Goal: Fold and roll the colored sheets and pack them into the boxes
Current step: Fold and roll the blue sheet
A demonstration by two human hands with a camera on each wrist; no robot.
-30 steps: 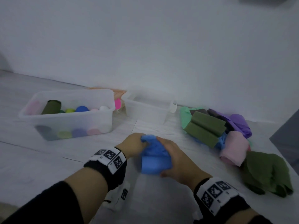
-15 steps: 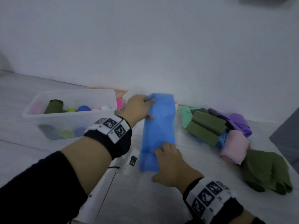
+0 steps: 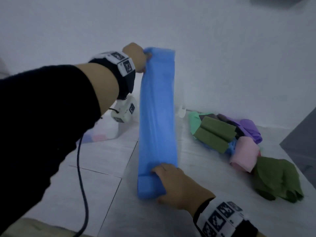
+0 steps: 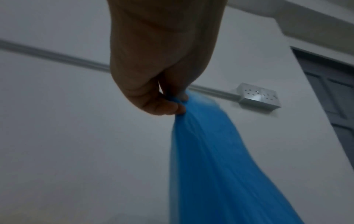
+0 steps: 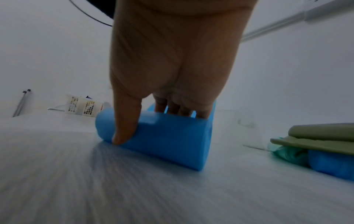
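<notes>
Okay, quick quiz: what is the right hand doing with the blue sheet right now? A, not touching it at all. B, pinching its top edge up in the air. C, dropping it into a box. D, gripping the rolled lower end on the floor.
D: the right hand curls over the rolled lower end of the blue sheet on the floor, while the left hand pinches the top edge up high.

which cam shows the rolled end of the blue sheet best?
Right wrist. It shows the rolled end close up on the floor, with the right hand in a grip on it, thumb in front, fingers behind. Head view shows the roll partly covered by that hand. Left wrist shows only the stretched upper part, pinched by the left hand.
</notes>
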